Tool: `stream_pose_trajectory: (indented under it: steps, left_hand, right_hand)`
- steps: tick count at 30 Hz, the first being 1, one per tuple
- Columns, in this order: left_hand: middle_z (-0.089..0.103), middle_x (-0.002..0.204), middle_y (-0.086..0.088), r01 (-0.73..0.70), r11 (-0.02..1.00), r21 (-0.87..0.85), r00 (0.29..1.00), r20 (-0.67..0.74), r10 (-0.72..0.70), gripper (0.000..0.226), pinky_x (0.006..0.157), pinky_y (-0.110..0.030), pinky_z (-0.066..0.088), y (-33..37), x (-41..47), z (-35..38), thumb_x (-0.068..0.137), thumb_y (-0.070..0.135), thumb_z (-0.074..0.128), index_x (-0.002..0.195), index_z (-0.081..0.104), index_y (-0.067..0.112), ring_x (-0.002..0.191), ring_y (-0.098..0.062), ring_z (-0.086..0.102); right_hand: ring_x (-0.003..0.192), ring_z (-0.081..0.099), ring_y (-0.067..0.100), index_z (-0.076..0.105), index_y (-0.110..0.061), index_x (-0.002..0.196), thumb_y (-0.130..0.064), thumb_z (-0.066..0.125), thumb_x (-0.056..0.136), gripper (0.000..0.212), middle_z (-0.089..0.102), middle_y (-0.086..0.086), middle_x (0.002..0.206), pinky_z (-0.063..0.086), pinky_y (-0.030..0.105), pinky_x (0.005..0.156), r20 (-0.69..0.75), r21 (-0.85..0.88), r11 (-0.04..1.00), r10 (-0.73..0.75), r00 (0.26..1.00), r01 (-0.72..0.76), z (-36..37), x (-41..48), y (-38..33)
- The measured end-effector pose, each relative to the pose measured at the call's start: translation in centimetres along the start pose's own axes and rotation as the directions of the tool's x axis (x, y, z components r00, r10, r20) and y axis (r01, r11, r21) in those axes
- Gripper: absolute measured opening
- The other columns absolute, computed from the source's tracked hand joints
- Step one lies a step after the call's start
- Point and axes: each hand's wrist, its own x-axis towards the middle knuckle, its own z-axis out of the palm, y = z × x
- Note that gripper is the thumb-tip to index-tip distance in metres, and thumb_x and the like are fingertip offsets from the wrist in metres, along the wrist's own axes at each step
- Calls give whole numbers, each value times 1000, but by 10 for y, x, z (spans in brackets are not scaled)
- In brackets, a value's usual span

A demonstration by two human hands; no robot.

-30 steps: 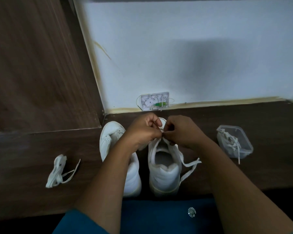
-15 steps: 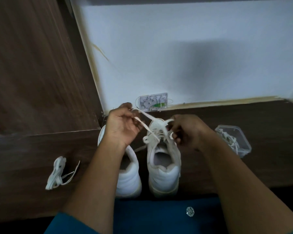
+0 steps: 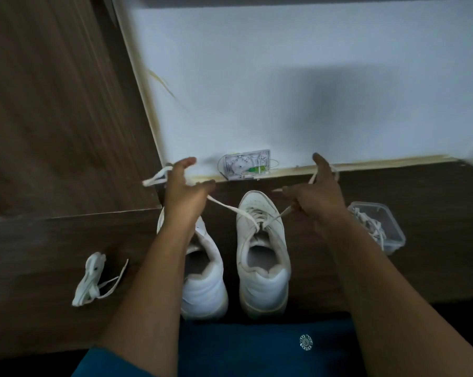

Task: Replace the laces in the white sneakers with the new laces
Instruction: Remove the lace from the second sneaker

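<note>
Since the frame half a second ago, both hands have moved apart and away from the tongue, toward the wall. The lace that hung slack between them is now drawn into two straight runs. I read this as the tightening pull after a crossing: the slack is out and the next eyelet pair can be threaded or the ends tied.

1. Hand state. The left hand grips one lace half in its lower fingers, with forefinger and thumb held out straight. The free end trails past it to the left. The right hand holds the other half the same way, forefinger pointing at the wall.

2. Location. The laced sneaker stands on the counter, directly in front of me and between the two forearms. The second sneaker stands just beside it, partly under the left forearm.

3. Orientation. The toe points at the wall and the heel opening faces me, so the long axis runs from me to the wall, about parallel to the second sneaker. The two lace runs leave the upper eyelets as a shallow V.

4. Remaining work. I cannot see whether the second sneaker is laced. A loose lace bundle lies well to the left, and a clear container at the right holds more laces.
</note>
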Motion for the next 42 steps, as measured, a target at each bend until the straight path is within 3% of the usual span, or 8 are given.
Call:
stream_pose_trajectory:
  steps: [4, 6, 8, 12, 22, 30, 38, 42]
  left_hand:
    - [64, 106, -1, -138, 753, 644, 974, 224, -14, 28, 84, -31, 47, -6, -5, 0, 80, 29, 65, 107, 60, 30, 94, -21, 60]
    - [66, 109, 2, -266, 567, 779, 957, 284, 58, 18, 91, -39, 48, 3, -8, 2, 80, 38, 60, 96, 65, 33, 105, -26, 60]
    - [67, 102, 0, -402, 518, 755, 912, 379, 155, 17, 83, -34, 50, 14, -15, 11, 81, 40, 58, 91, 70, 32, 98, -25, 62]
    - [67, 91, -5, -536, 601, 592, 756, 653, 31, 14, 71, -28, 46, 20, -34, 32, 82, 19, 60, 90, 71, 19, 88, -23, 62]
    - [69, 84, -15, -374, 711, 595, 761, 636, -131, 8, 61, -24, 42, 18, -33, 30, 76, 11, 67, 78, 71, 4, 71, -19, 59]
    - [61, 75, 0, -314, 831, 459, 703, 701, -122, 25, 68, -29, 46, 10, -31, 32, 77, 0, 66, 100, 67, 7, 69, -15, 56]
    - [58, 62, -3, -145, 952, 269, 781, 622, -57, 30, 65, -27, 42, -6, -29, 34, 78, -3, 67, 61, 61, 22, 61, -14, 51]
    - [56, 57, 4, -87, 972, 219, 818, 573, -56, 31, 61, -24, 38, -7, -29, 40, 80, -1, 63, 60, 60, 22, 52, -6, 46]
  right_hand:
    - [77, 64, 23, 39, -18, 141, -11, 69, 78, 70, 66, 8, 97, 51, 31, 70, 140, -541, 836, -18, 990, 92, -1, 0, 8]
    - [81, 65, 25, 60, -13, 120, -20, 67, 80, 42, 67, 8, 97, 51, 29, 72, 183, -780, 609, 5, 983, 142, 1, 0, 8]
    - [76, 63, 19, 70, -14, 99, -25, 66, 83, 20, 67, 3, 86, 46, 23, 65, 249, -801, 556, -27, 968, 222, 3, -3, 6]
    - [94, 63, 19, 72, -18, 94, -20, 65, 84, 12, 68, 2, 104, 43, 23, 73, 432, -703, 577, -118, 894, 416, 10, -8, 2]
    - [77, 68, 28, 70, -13, 93, -4, 66, 80, 17, 67, 8, 96, 59, 36, 69, 531, -606, 691, -16, 847, 393, 10, -11, 2]
    - [67, 48, 14, 35, -14, 98, 5, 54, 81, 32, 50, -1, 72, 33, 29, 59, 555, -511, 673, -217, 803, 535, 15, -9, 11]
    - [72, 55, 18, 51, -16, 89, 4, 50, 83, 21, 57, 2, 77, 44, 28, 61, 439, -419, 767, -297, 848, 485, 16, -9, 6]
    - [81, 64, 22, 68, -14, 81, -2, 60, 76, 15, 67, 8, 85, 42, 17, 55, 536, -661, 576, -85, 840, 480, 6, -12, 1]
